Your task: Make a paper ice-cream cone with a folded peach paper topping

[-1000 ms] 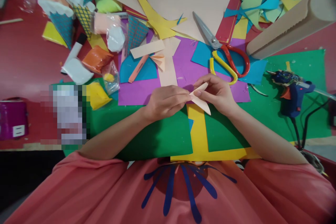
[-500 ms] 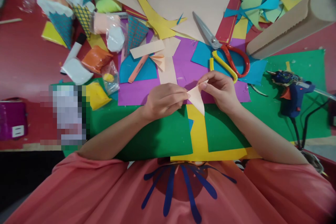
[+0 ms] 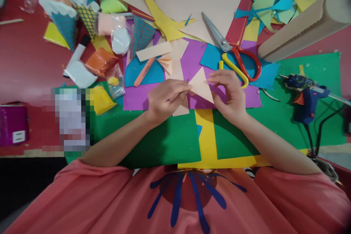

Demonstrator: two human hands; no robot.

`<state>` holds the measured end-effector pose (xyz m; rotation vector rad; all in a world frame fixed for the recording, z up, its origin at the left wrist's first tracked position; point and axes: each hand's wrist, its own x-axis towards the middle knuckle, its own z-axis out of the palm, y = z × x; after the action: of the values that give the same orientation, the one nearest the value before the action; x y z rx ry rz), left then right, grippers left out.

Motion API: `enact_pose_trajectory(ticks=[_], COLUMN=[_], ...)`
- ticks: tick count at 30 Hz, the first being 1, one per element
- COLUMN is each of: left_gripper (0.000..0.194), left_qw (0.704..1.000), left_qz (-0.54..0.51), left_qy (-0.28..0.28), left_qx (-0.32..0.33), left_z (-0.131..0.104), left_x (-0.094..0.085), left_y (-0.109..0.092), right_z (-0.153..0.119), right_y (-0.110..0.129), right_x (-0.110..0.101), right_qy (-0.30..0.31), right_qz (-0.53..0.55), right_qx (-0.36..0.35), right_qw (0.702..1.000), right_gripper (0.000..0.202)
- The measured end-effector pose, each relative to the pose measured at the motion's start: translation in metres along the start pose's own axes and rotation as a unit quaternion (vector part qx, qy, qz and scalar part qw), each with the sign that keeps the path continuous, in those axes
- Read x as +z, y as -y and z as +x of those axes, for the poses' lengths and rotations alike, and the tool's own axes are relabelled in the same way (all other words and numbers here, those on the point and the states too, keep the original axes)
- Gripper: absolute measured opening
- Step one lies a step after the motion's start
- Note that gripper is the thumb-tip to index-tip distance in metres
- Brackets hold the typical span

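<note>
Paper point(image 3: 201, 87) moves up since before, now over purple sheet point(image 3: 193, 56). Our left hand point(image 3: 166, 98) pinches its left corner; our right hand point(image 3: 230, 95), fingers parted, is at right edge, touching we cannot tell.

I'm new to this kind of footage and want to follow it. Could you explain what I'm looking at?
There's no machine here: these are a person's own bare hands. Every picture comes from one camera worn on the head, looking forward and down, so the person's left is your left.

The left hand pinches one corner of a pale paper triangle. The right hand is half open at its other side; whether it touches the paper is hard to tell.

Beneath them lie green sheets and a purple sheet. Beyond are red-and-yellow-handled scissors. To the right is a blue glue gun; to the left are patterned cones and an orange packet.
</note>
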<state>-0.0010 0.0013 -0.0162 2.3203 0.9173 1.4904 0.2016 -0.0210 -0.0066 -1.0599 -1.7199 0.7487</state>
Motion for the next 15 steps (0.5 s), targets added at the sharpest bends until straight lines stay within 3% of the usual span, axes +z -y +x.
enact_pose_trajectory(ticks=[2, 5, 15], left_gripper=[0.017, 0.017, 0.006], left_qw=[1.0, 1.0, 1.0], left_qz=[-0.002, 0.003, 0.002], left_qy=[-0.001, 0.01, 0.018], left_qx=[-0.008, -0.009, 0.016], left_z=[-0.0015, -0.0023, -0.0001], left_x=[0.0003, 0.0002, -0.0016], left_y=[0.0008, 0.0004, -0.004], right_z=[-0.0002, -0.0018, -0.0051], right_y=[-0.001, -0.0017, -0.0017], right_x=[0.0003, 0.0, -0.0008], right_qy=[0.025, 0.04, 0.017], right_qz=[-0.035, -0.055, -0.062], right_qx=[-0.031, -0.016, -0.026], right_qw=[0.999, 0.998, 0.998], right_gripper=[0.026, 0.024, 0.011])
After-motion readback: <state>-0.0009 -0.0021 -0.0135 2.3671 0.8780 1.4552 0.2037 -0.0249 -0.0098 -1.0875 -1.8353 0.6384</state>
